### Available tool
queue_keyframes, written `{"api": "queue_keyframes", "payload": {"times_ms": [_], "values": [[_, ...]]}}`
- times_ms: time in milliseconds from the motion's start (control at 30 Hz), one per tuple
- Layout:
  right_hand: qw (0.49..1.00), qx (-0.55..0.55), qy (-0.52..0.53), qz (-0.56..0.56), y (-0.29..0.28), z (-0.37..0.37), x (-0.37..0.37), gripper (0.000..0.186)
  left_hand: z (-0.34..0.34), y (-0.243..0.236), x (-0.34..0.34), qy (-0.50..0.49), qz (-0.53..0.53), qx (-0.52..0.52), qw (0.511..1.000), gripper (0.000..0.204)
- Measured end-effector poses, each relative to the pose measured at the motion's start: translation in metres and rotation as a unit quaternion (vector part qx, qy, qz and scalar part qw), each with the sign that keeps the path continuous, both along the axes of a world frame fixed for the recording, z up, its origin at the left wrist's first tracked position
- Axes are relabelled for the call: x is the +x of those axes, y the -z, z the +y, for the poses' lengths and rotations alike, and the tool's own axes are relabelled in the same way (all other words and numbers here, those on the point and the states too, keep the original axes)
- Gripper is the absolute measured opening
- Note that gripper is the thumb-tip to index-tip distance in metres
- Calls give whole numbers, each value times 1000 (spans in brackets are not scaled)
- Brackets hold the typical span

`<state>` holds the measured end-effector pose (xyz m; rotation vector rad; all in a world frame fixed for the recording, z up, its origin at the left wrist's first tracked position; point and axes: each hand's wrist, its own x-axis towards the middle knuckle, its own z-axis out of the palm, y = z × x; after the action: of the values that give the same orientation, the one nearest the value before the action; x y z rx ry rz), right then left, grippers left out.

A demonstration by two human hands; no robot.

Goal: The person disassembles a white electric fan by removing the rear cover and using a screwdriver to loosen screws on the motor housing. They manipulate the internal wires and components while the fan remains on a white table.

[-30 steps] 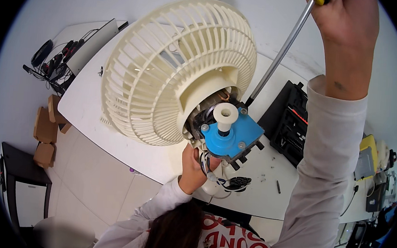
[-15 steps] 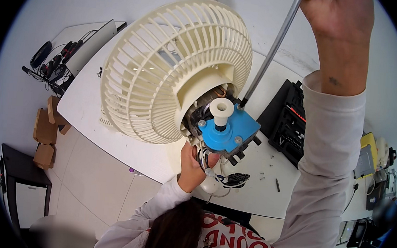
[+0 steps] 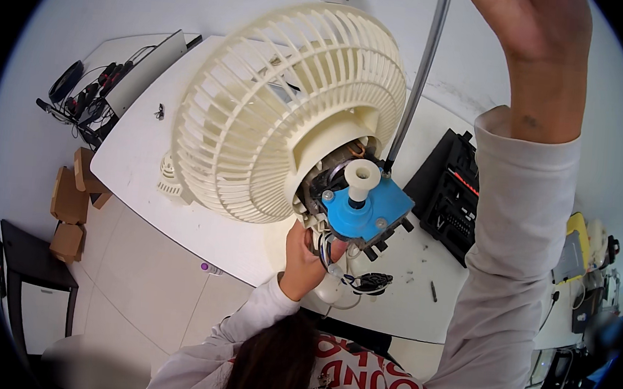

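Note:
A cream electric fan [image 3: 288, 113] leans over the table with its rear grille towards me and the motor housing uncovered. On its back sits a blue gearbox cover [image 3: 368, 211] with screws and a white knob [image 3: 362, 178]. My left hand [image 3: 303, 266] is closed round the fan's neck just below the motor, beside loose wires and a dark connector [image 3: 372, 282]. At the upper right my right hand [image 3: 536, 26] holds a long screwdriver [image 3: 422, 76]; its handle and my fingertips are cut off by the frame edge. The screwdriver's tip meets a screw at the cover's far corner.
Right of the fan lies an open black tool case [image 3: 456, 194] on the white table [image 3: 232, 250]. Small screws and a dark thin bit [image 3: 433, 291] lie near it. A cream vented cover [image 3: 171, 181] is at the left table edge. Cardboard boxes [image 3: 71, 196] stand on the floor.
The fan and blue cover have shifted slightly right in the view. The screwdriver stands a little more upright, and its yellow handle has slipped out of the frame.

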<state>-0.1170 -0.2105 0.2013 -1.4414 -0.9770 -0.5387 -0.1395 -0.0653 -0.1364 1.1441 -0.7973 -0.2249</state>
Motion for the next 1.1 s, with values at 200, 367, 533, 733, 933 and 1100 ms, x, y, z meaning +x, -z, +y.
{"api": "queue_keyframes", "payload": {"times_ms": [200,367,533,733,933,1100], "values": [[998,-5,40,38,-1,-3,1,36,-3,-26,1,58,103,-47,992,53],[984,42,158,73,9,-19,10,34,-17,-24,8,78,106,-33,991,43],[970,133,181,95,16,-46,16,34,-26,-21,14,97,144,3,985,40],[954,120,240,131,27,-85,32,29,-31,-14,19,99,106,78,986,35],[947,189,214,149,48,-92,37,25,-34,-32,15,121,146,33,981,30],[943,233,152,180,58,-129,50,22,-35,-28,15,114,125,59,984,31]]}}
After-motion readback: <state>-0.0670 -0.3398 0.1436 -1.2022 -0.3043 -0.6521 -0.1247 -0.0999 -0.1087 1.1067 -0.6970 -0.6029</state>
